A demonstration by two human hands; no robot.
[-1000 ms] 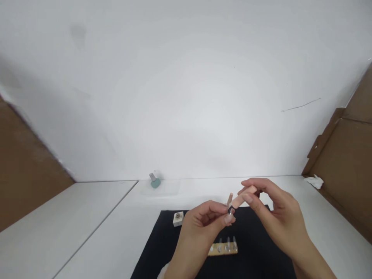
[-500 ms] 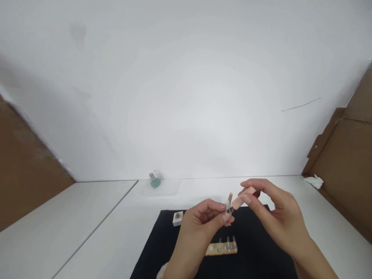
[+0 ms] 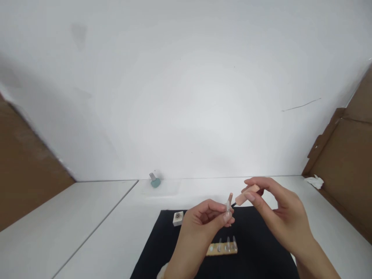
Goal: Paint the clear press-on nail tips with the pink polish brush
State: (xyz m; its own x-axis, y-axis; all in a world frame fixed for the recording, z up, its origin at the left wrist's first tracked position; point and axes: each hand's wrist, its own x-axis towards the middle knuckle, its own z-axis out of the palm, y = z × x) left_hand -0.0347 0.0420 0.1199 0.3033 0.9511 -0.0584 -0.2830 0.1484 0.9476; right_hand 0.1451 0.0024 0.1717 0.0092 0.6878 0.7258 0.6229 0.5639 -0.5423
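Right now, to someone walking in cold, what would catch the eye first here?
Your eye would go to the two bare hands in the middle: the left hand pinches a small clear tube, and the right hand holds a peach-coloured stick close beside it. Below them, on a black mat, lies a wooden strip with clear tubes standing in it. Farther off, a small teal bottle sits on the white table.

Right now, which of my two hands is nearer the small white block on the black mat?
Your left hand, pinching a small clear tube, is nearer; your right hand, holding a peach-coloured stick, is farther away.
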